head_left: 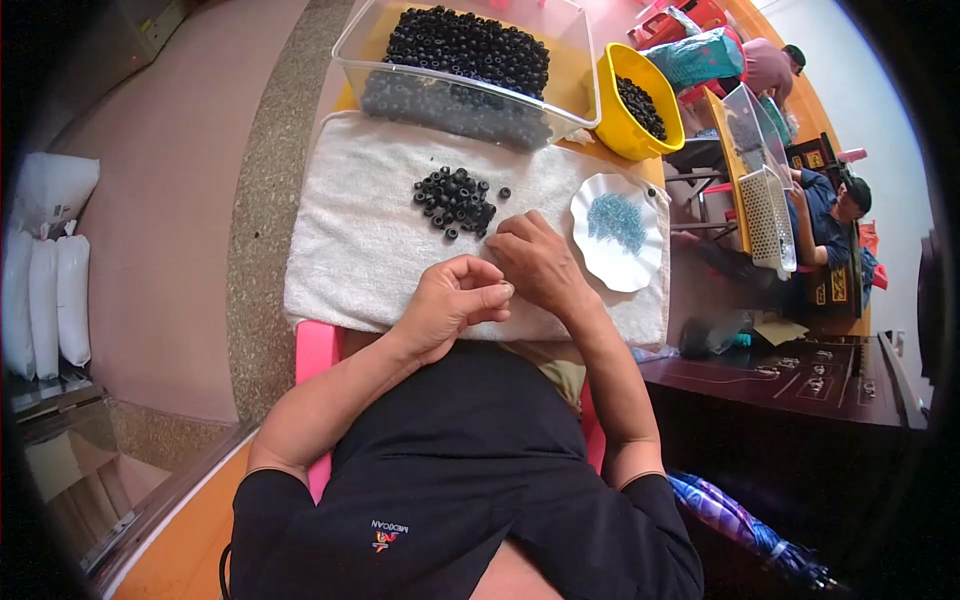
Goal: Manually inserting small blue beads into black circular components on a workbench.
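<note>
Head view: left hand (pixel 452 300) pinched shut near the white towel's (pixel 350 250) front edge (on something too small to tell); right hand (pixel 540 262) fingertips together beside the black beads (pixel 455 200) mid-towel; beads look light, hard, roll-prone, best pinched singly.

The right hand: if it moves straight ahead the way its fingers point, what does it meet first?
Probably the small pile of black beads on the white towel; the right hand points up-left toward it, with only towel between.
</note>
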Demonstrator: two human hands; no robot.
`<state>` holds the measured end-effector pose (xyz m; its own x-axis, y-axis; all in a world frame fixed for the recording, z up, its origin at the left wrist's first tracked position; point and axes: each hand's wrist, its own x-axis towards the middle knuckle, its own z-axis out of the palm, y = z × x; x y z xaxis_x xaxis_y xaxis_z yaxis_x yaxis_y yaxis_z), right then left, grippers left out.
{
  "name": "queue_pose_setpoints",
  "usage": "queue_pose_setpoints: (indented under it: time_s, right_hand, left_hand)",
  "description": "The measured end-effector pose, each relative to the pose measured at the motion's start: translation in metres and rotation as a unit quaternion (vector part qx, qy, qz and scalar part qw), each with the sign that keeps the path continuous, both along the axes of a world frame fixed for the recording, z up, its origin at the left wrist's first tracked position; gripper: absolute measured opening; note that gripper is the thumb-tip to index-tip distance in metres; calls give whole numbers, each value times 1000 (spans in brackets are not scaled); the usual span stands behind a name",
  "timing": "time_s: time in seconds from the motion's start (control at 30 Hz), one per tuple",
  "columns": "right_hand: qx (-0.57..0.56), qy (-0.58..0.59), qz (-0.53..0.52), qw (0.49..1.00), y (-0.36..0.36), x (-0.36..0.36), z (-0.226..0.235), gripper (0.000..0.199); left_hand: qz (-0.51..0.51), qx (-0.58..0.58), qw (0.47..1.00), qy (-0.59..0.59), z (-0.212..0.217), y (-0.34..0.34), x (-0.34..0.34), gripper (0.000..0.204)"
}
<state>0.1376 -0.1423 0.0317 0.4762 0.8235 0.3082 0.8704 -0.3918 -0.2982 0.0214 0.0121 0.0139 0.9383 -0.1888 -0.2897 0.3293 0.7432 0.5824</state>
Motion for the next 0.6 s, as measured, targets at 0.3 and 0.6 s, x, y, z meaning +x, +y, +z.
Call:
queue_pose_setpoints:
  time_s: [0.3,0.6]
  right_hand:
    - [-27,17,-1,999,-2,-1,2,21]
    - [98,205,-24,973,-19,-2,5,18]
  left_hand:
    - [5,6,1000,0,-1,-1,0,17]
    - [18,18,1000,-7,-3,2,0,15]
